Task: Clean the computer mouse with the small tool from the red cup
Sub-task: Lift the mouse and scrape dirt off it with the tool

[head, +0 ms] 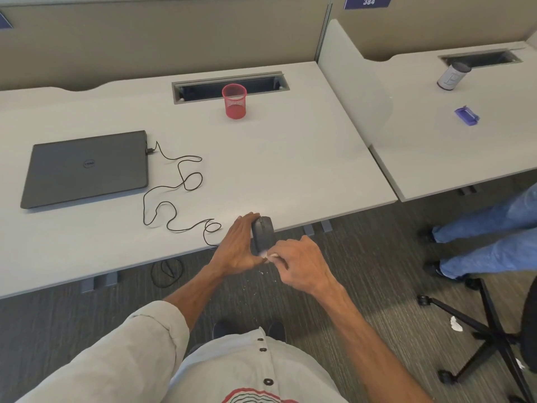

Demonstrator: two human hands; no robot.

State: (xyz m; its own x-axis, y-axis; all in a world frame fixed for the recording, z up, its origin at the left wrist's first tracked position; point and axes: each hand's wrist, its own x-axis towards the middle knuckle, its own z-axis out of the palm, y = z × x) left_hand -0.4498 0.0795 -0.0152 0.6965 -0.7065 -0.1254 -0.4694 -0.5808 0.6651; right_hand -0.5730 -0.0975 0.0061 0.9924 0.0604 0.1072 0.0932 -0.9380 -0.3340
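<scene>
Pinching the small tool (270, 255) w/ my right hand (302, 266), fingers curled tight round it, I have its pale tip touching the rear end of the computer mouse (263, 232). The tool is tiny and mostly hidden by my fingers, so I cannot tell what kind it is. It looks light and prob. a bit soft, so I judge that only little pressure is good; otherwise it bends or slips out.

My left hand (238, 245) holds the mouse: fingers lie along its left side, thumb comes to the rear, near the tool. The mouse is at the near edge of the desk (290, 170), partly over the edge. I judge it light, hard plastic w/ a smooth shell, so it can slide or turn under the rubbing. The best hold is on the two sides, not on the buttons or wheel, w/ some slack left in the cable (174, 199), which runs in loops to the closed laptop (84, 168) on the left.

Containers: the red cup (234, 100), a mesh one, stands upright well apart at the back of the desk, just in front of the cable slot (203, 87). Nothing sticks out of it; what is inside I cannot tell for sure. On the next desk (436, 146) a grey can (453, 76) stands upright, contents not visible.
</scene>
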